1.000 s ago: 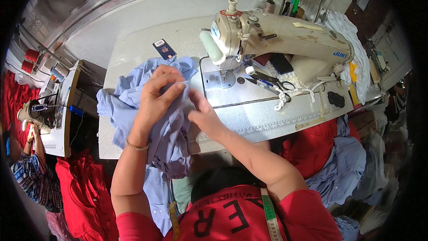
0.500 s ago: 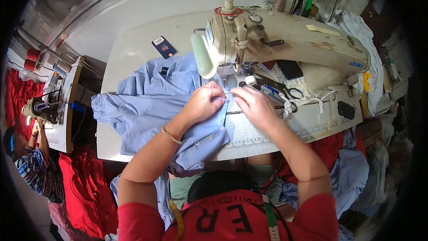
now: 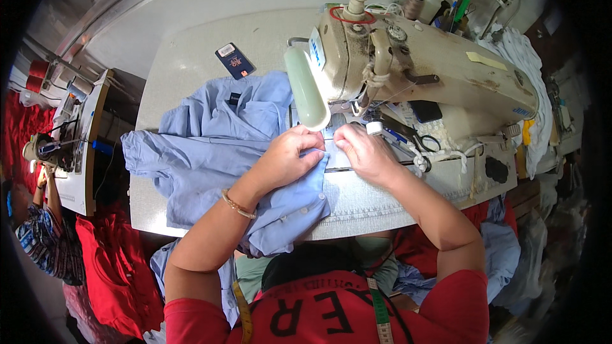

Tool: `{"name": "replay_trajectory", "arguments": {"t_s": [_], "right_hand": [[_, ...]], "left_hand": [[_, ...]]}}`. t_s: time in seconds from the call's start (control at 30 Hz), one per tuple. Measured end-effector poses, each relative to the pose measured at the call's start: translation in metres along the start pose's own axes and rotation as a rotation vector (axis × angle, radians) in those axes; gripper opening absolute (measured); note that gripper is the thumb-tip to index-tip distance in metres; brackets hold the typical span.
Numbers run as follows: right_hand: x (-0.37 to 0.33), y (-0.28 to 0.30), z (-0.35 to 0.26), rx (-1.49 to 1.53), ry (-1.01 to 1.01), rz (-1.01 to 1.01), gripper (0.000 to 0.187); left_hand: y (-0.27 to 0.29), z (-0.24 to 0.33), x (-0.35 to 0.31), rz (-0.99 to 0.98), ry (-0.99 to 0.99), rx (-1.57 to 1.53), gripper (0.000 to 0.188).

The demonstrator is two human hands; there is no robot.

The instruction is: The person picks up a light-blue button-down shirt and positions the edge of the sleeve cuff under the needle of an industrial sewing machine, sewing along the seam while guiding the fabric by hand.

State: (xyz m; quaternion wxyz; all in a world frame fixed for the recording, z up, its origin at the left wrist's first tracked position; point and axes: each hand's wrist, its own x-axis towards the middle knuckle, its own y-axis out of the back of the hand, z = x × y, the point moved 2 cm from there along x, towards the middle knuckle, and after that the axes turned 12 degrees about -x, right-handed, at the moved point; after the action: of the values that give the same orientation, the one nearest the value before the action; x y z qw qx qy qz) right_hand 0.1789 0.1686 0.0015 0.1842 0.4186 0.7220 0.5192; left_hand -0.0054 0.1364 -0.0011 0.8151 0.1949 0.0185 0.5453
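Observation:
A light blue button-up shirt [image 3: 210, 146] lies across the left part of the sewing table. My left hand [image 3: 290, 156] is closed, pinching the shirt's front edge just before the sewing machine's needle area. Close to its right, my right hand [image 3: 364, 153] is also closed, thumb and fingertips pressed together beside the fabric edge. Whatever is between those fingertips is too small to make out. The beige sewing machine [image 3: 421, 57] stands beyond both hands, its pale green lamp [image 3: 306, 89] shining on the work. Several small buttons show along the shirt's edge.
Black-handled scissors [image 3: 428, 144], a white-capped bottle [image 3: 375, 129] and a white cord [image 3: 446, 157] lie right of my right hand. A dark card [image 3: 234, 60] rests behind the shirt. At far left, another person [image 3: 48, 242] works at a second machine. Red garments [image 3: 118, 267] hang below.
The view has shifted, so the machine appears farther right. My right hand's fingers have curled in more, and both hands sit slightly nearer me relative to the needle.

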Motion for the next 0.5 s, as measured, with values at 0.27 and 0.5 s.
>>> {"name": "replay_trajectory", "arguments": {"t_s": [0.27, 0.5], "right_hand": [[0.03, -0.033, 0.033, 0.316, -0.321, 0.13, 0.036], [0.05, -0.045, 0.049, 0.3, -0.424, -0.128, 0.026]], "left_hand": [[0.0, -0.001, -0.001, 0.001, 0.003, 0.019, 0.008], [0.0, 0.001, 0.002, -0.02, -0.015, 0.028, 0.008]]}}
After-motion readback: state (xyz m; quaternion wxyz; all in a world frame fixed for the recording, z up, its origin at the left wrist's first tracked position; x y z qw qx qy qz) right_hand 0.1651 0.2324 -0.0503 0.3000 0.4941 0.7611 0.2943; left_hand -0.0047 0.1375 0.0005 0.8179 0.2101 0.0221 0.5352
